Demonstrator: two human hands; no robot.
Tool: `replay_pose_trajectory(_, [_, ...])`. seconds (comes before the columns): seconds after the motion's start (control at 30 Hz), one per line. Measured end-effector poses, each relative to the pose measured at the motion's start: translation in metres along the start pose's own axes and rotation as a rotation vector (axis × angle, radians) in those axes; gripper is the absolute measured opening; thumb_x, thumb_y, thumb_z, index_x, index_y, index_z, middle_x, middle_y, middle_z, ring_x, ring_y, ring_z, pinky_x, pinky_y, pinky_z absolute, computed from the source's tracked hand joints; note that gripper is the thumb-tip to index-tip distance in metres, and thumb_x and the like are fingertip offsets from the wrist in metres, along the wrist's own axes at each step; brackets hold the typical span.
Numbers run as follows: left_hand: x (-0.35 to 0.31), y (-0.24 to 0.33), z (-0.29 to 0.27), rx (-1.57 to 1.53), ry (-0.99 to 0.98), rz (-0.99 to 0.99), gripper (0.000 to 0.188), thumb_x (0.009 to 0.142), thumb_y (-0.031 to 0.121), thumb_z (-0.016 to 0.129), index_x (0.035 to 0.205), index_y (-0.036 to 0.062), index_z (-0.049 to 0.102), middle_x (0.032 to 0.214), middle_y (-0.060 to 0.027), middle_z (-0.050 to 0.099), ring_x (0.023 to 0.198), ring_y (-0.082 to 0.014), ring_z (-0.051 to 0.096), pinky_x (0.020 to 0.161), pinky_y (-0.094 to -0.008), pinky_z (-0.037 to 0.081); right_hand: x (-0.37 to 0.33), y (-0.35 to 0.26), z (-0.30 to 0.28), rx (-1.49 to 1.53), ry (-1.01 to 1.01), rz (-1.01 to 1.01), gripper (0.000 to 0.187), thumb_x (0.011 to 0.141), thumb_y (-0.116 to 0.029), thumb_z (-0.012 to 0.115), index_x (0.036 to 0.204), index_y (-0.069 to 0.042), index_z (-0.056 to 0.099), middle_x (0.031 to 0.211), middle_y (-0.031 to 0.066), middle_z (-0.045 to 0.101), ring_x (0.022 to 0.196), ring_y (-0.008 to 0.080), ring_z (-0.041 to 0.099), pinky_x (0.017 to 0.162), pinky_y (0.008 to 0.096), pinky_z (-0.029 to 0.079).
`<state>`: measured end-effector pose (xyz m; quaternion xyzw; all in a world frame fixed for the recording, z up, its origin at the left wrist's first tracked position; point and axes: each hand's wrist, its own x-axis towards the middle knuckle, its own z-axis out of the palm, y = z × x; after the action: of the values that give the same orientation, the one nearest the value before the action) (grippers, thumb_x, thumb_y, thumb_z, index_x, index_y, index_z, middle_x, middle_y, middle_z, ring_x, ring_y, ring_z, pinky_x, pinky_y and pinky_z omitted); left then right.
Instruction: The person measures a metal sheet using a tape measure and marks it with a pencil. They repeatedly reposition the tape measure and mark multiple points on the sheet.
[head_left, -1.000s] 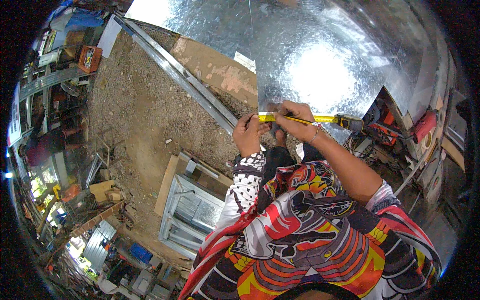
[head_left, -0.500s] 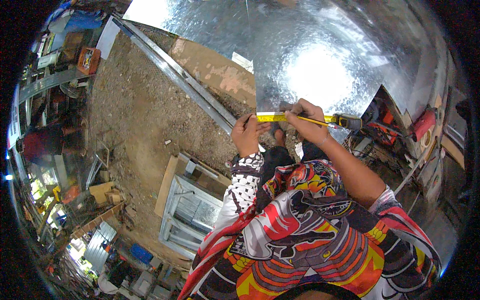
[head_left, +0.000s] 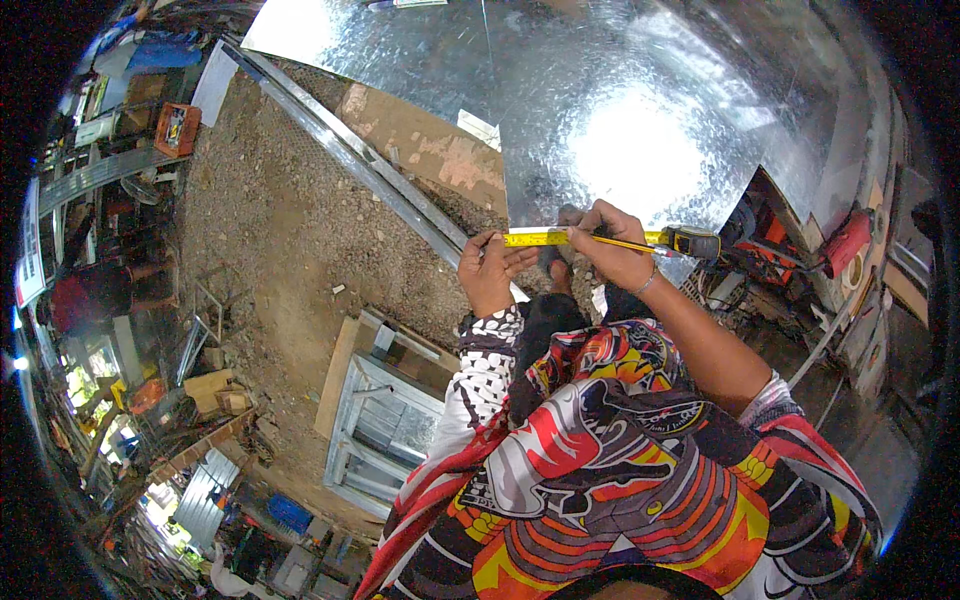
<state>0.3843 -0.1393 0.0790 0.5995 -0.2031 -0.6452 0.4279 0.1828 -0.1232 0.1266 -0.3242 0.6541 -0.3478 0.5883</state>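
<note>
A shiny sheet of metal (head_left: 560, 110) lies in front of me. A yellow tape measure (head_left: 540, 239) is stretched along its near edge, its black and yellow case (head_left: 697, 243) at the right. With thumb and fingers closed, my left hand (head_left: 488, 275) pinches the blade's free end near the sheet's corner. My right hand (head_left: 618, 250) bends over the blade, thumb and fingers pressed on it. A thin yellow pencil (head_left: 625, 243) sticks out from that hand toward the case.
Long metal channels (head_left: 350, 150) run diagonally over gravelly ground at the left. A light metal frame with panels (head_left: 385, 425) lies low, left of my sleeve. Red tools (head_left: 770, 245) and a red cylinder (head_left: 848, 243) are at the right. An orange crate (head_left: 177, 130) stands far left.
The view has shifted slightly, and the tape and both hands appear a little farther left. Both hands keep their hold on the blade.
</note>
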Motion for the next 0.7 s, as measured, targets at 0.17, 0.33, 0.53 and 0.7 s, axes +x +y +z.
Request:
replay_pose_trajectory(0.17, [-0.002, -0.002, 0.000, -0.091, 0.018, -0.020, 0.026, 0.101, 0.013, 0.057, 0.119, -0.0038, 0.048, 0.092, -0.0265, 0.068, 0.072, -0.0338, 0.074, 0.062, -0.0409, 0.064, 0.001, 0.005, 0.004, -0.091, 0.012, -0.085, 0.024, 0.090, -0.015, 0.074, 0.079, -0.006, 0.054, 0.073, -0.0026, 0.058, 0.070, 0.0044, 0.051, 0.062, 0.0247, 0.046])
replay_pose_trajectory(0.33, [-0.004, 0.000, 0.002, -0.047, 0.045, -0.027, 0.027, 0.101, 0.014, 0.056, 0.120, -0.0038, 0.047, 0.094, -0.0269, 0.068, 0.072, -0.0342, 0.073, 0.062, -0.0415, 0.064, 0.007, 0.018, 0.001, -0.349, 0.039, -0.178, 0.023, 0.089, -0.015, 0.074, 0.078, -0.006, 0.056, 0.073, -0.0011, 0.061, 0.070, 0.0048, 0.051, 0.061, 0.0254, 0.046])
replay_pose_trajectory(0.53, [-0.005, 0.006, 0.005, 0.046, 0.039, 0.001, 0.027, 0.101, 0.014, 0.057, 0.119, -0.0039, 0.047, 0.094, -0.0265, 0.068, 0.072, -0.0338, 0.073, 0.062, -0.0406, 0.064, 0.000, 0.004, 0.002, -0.202, 0.038, -0.131, 0.023, 0.088, -0.016, 0.074, 0.079, -0.005, 0.057, 0.071, -0.0021, 0.058, 0.068, 0.0045, 0.050, 0.060, 0.0251, 0.044])
replay_pose_trajectory(0.7, [-0.002, 0.002, 0.003, -0.024, 0.029, -0.020, 0.026, 0.101, 0.013, 0.057, 0.118, -0.0041, 0.048, 0.094, -0.0263, 0.068, 0.073, -0.0341, 0.074, 0.061, -0.0399, 0.064, -0.002, -0.003, 0.003, -0.158, 0.032, -0.103, 0.023, 0.089, -0.015, 0.074, 0.079, -0.005, 0.056, 0.071, -0.0024, 0.057, 0.069, 0.0042, 0.049, 0.059, 0.0244, 0.044])
